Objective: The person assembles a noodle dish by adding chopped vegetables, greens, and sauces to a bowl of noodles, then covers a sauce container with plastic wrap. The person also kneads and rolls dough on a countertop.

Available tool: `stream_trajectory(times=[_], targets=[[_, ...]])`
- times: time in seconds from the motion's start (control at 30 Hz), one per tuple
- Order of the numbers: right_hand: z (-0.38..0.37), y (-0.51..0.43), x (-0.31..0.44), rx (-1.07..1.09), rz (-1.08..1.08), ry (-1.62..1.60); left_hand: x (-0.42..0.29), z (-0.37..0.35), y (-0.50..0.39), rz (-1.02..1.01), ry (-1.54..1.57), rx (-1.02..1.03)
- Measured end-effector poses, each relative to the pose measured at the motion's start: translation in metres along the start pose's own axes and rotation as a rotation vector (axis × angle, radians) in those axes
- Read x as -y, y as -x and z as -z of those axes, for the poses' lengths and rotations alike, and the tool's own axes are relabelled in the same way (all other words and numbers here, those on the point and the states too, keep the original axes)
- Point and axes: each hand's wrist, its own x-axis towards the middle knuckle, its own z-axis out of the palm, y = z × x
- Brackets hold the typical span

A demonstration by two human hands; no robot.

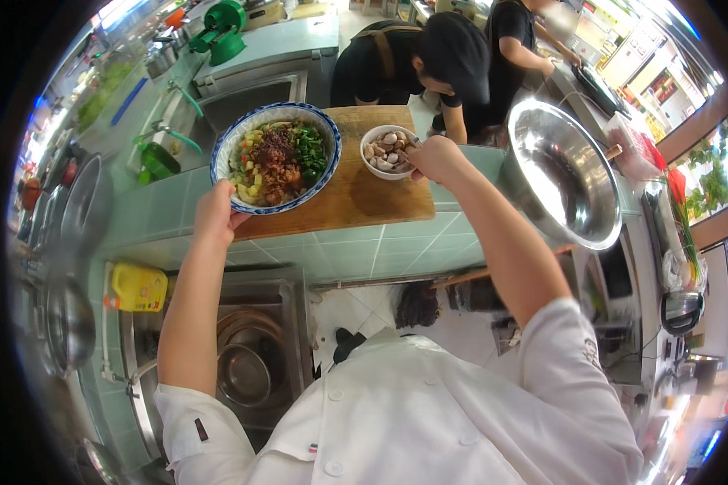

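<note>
My left hand [217,212] grips the near left rim of a large blue-and-white patterned bowl [215,159]. Chopped greens, diced yellow vegetables, minced meat and dark red flakes fill it in separate heaps. To its right stands a small white bowl of unpeeled garlic cloves [387,153]. My right hand [435,160] holds the right rim of that small bowl, its fingertips partly hidden behind the hand. Both bowls are over a wooden cutting board [355,206] that lies on a green-tiled ledge [400,242].
A big stainless steel basin [561,176] stands right of the board. Beyond the ledge a person in a black cap [455,54] bends down, and another person [512,48] works at a counter. Below left are a metal sink [261,285] and a yellow jug [138,287].
</note>
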Motion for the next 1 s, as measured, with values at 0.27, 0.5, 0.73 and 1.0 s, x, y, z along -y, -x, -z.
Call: stream_trajectory(times=[0.27, 0.5, 0.73, 1.0], targets=[[0.052, 0.092, 0.009, -0.490, -0.069, -0.368, -0.016, 0.014, 0.039, 0.156, 0.018, 0.113], [0.137, 0.136, 0.094, -0.782, 0.337, -0.084, -0.029, 0.022, 0.057, 0.187, 0.108, 0.171], [0.059, 0.083, 0.114, -0.754, 0.773, -0.006, -0.007, 0.038, 0.066, 0.115, 0.228, 0.213], [-0.022, 0.057, 0.107, -0.675, 0.744, -0.036, -0.002, 0.034, 0.071, 0.108, 0.276, 0.211]])
